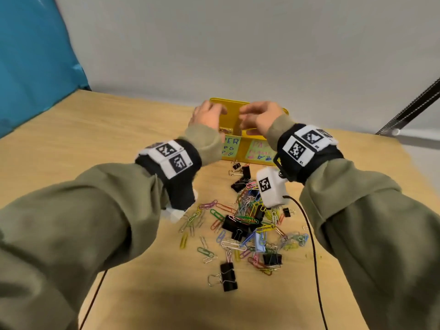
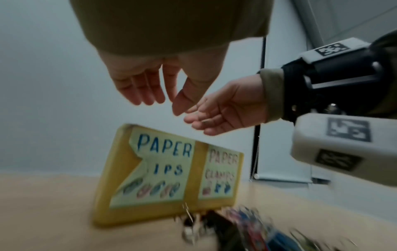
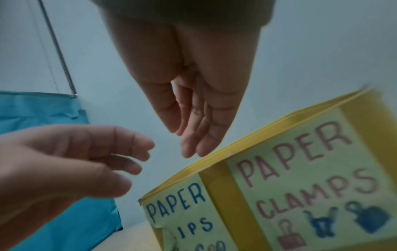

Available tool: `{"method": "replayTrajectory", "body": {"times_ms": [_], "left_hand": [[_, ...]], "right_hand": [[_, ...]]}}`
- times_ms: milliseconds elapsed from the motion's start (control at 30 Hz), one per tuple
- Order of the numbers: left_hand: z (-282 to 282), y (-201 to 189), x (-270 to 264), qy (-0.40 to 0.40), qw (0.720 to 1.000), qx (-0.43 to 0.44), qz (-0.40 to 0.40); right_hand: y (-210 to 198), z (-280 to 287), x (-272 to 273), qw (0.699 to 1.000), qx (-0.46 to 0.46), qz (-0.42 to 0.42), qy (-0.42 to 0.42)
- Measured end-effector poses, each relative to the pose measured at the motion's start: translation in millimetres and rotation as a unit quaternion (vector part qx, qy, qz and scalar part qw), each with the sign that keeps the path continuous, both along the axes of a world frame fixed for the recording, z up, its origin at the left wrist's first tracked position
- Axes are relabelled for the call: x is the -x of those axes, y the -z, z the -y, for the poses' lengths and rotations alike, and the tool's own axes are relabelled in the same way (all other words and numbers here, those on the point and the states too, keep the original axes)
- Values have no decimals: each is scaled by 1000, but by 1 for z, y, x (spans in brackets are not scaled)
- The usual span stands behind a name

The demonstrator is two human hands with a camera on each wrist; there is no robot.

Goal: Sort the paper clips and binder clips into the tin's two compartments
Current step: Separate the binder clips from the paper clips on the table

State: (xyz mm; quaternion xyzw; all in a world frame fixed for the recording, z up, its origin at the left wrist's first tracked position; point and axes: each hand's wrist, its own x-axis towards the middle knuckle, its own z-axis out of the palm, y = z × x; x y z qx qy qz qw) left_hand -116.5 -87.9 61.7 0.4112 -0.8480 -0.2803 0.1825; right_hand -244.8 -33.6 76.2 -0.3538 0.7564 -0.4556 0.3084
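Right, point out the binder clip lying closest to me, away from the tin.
It is the black binder clip at the near edge of the pile, alone with its silver handles pointing left. The other black ones sit farther up, toward the yellow tin.

Both arms in loose olive-green sleeves (image 1: 78, 210), cuffs ribbed at the wrists. Black fabric wrist bands (image 1: 312, 158) over each cuff, topped with white panels bearing black square-pattern markers (image 1: 297, 148). White camera housing (image 1: 271, 189) slung under right wrist, one marker on it, thin black cable (image 1: 314, 258) trailing off.
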Motion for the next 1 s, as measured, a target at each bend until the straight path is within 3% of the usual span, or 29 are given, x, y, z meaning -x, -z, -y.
{"method": "replayTrajectory", "body": {"times_ms": [67,133,167,233,300,467,533,567,700,733,833,900,1000], "left_hand": [[-15,15,-9,55,998,-1,19],[-28,31,-17,126,988,-23,87],[-32,38,-19,158,979,-42,123],[-41,48,-20,210,958,-67,181],[-49,54,-18,255,938,-52,229],[-61,59,-17,304,903,-26,304],[-62,57,-25,292,908,-37,300],[-61,56,-29,280,910,-41,302],[-49,60,-42,194,921,-50,336],[-45,61,-44,167,927,-49,333],[-38,64,-53,112,951,-38,285],[-38,63,-53,123,956,-43,263],[-41,61,-48,170,929,-52,323]], "right_hand": [[5,-19,2,998,-40,-23,-48],[12,-35,5,984,-133,-60,-104],[14,-42,5,966,-195,-94,-140],[18,-53,4,904,-311,-208,-209],[20,-59,0,845,-368,-306,-237],[30,-59,-15,771,-436,-381,-265],[36,-57,-19,768,-438,-380,-272],[39,-56,-22,781,-429,-362,-273],[52,-44,-22,874,-347,-241,-238],[52,-41,-20,883,-337,-237,-224],[54,-40,-16,864,-366,-268,-217],[58,-41,-15,842,-397,-289,-225],[62,-45,-20,800,-426,-345,-243]]}}
